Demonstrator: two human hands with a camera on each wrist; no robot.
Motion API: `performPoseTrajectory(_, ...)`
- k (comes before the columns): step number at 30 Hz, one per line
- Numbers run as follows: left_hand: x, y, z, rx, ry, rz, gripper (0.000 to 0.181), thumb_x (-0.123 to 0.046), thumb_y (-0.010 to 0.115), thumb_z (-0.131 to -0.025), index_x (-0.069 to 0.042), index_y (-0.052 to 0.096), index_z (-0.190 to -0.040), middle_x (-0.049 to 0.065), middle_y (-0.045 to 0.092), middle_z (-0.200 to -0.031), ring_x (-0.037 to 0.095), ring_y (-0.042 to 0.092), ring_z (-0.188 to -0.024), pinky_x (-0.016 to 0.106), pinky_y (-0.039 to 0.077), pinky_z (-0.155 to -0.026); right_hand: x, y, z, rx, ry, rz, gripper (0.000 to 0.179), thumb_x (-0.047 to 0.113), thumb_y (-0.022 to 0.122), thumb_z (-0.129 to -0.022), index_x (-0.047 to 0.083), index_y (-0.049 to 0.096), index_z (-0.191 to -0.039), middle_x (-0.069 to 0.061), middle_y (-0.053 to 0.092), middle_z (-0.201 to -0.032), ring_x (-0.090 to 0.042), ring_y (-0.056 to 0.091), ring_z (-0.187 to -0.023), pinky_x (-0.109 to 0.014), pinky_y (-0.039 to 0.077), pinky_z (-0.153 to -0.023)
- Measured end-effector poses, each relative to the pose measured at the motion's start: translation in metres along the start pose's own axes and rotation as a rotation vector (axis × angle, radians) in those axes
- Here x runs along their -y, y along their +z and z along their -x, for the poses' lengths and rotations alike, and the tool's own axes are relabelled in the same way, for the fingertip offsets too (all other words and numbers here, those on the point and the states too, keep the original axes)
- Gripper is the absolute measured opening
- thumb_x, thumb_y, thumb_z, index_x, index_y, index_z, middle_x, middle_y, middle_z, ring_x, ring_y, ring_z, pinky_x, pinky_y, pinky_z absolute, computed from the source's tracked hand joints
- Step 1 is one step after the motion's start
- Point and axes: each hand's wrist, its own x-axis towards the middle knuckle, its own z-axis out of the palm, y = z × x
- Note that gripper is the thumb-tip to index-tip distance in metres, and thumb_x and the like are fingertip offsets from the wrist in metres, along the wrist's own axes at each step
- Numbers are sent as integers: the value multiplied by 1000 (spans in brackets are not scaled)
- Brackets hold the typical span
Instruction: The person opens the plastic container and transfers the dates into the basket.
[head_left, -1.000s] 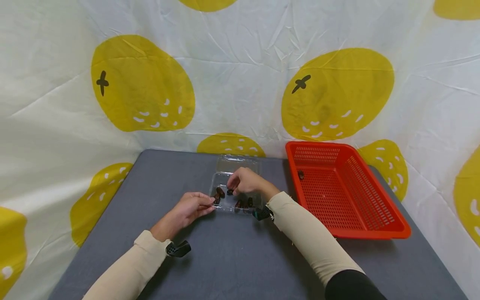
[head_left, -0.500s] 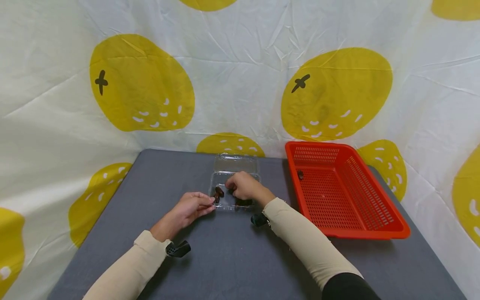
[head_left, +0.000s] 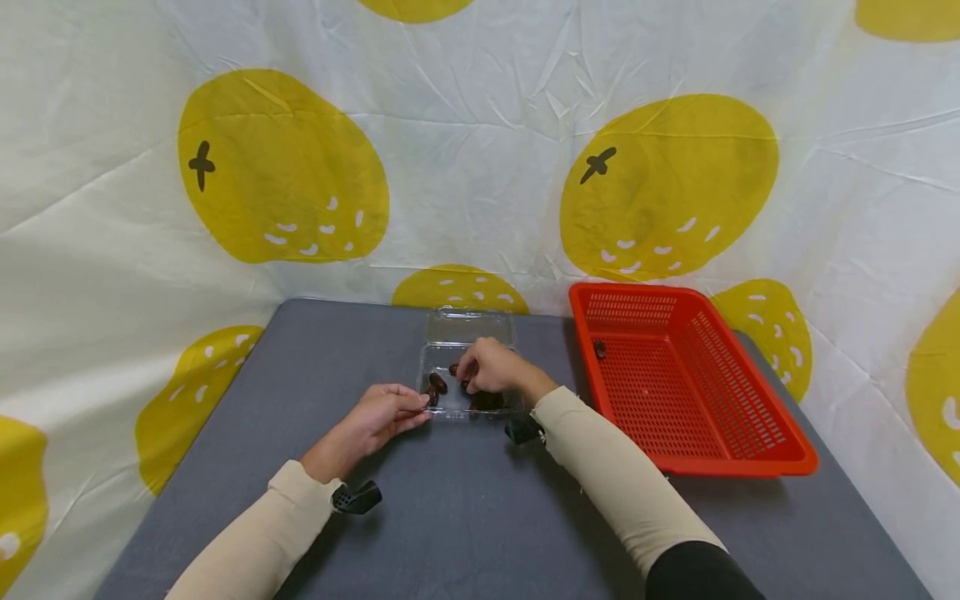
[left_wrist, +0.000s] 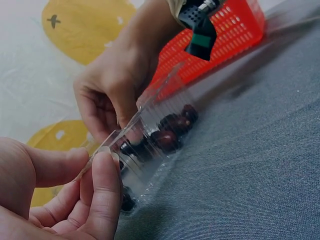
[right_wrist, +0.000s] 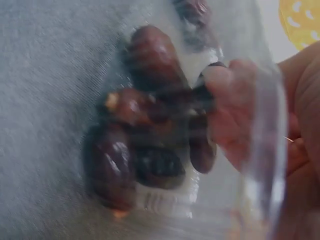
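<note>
A clear hinged plastic box (head_left: 453, 403) lies with its lid (head_left: 468, 327) folded back, holding several glossy dark-brown dates (head_left: 438, 383). My left hand (head_left: 382, 417) pinches the box's near-left corner between thumb and fingers; the left wrist view shows the rim (left_wrist: 122, 131) caught there. Inside the box, my right hand (head_left: 495, 367) reaches down with bent fingers and pinches a dark date (head_left: 465, 386). Through the blurred plastic wall, the right wrist view shows its fingertips (right_wrist: 220, 82) on that fruit, beside a cluster of dates (right_wrist: 110, 165).
A red perforated basket (head_left: 697, 392) stands to the right of the box, with one small dark date (head_left: 600, 349) near its left wall. The grey table (head_left: 450, 517) reaches back to a white cloth (head_left: 480, 167) with yellow fruit prints.
My right hand dipped lower into the box, then rose slightly and shifted right. A date hidden half a second ago now shows left of its fingers. The left hand stays put.
</note>
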Motion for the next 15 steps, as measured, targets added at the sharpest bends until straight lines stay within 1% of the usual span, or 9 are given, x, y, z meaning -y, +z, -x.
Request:
performPoseTrajectory(3,1,0,0,3,-2,-4,5,4,70,-95,4,65,-97,9,73,-95,13,72,-79,23,65,-73,0,-6,2,14,16,-51,19,-1,82,-83,2,81,-102,-7,80,-93,-10,71,-80,-23,62,-74)
performPoseTrajectory(8,0,0,0,0,-8,-11,4,3,70,-96,4,66,-95,9,73,-96,12,72,-77,23,65,-73,1,-18,4,31,34,-168,19,-2,81,-83,-1,81,-102,-8,80,-90,-11,71,-78,-26,63,-73)
performPoseTrajectory(11,-1,0,1,-5,-11,-5,5,2,71,-95,4,67,-95,10,73,-96,12,72,-77,23,65,-72,4,-27,6,34,56,-218,17,-2,80,-83,0,81,-100,-8,80,-89,-11,71,-77,-27,62,-71)
performPoseTrajectory(15,-1,0,1,5,-11,-5,7,1,72,-95,5,68,-97,10,74,-95,12,72,-77,23,65,-73,6,-40,10,25,87,-265,17,-1,80,-83,-1,80,-100,-8,80,-89,-13,70,-75,-29,62,-70)
